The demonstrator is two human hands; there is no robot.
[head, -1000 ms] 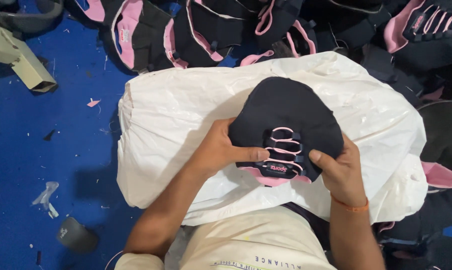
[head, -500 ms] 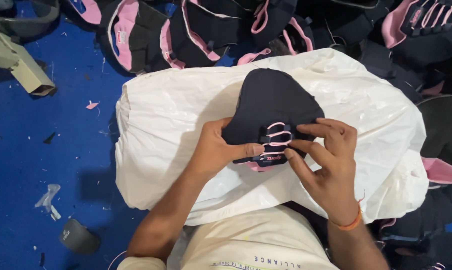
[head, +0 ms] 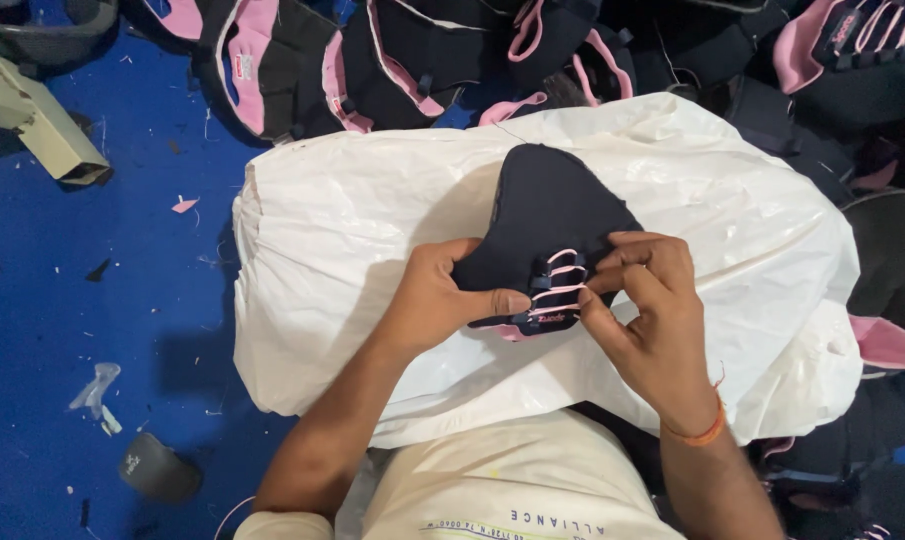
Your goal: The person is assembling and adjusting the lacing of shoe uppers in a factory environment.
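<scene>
The left hand point(head: 434, 300) gripped the near left edge of a dark navy shoe upper point(head: 547, 225), thumb pressed flat across it beside the pink laces point(head: 557, 285). The right hand point(head: 652, 310) met it from the right, fingertips pinching at the laces. The upper lay flat on top of a stuffed white sack point(head: 352, 230), which rested against the person's lap. A thin orange band point(head: 702, 432) circled the right wrist. Beyond the sack, a heap of black and pink shoe uppers point(head: 392, 50) covered the blue floor point(head: 62, 300), where small scraps point(head: 97, 385) lay scattered to the left.
</scene>
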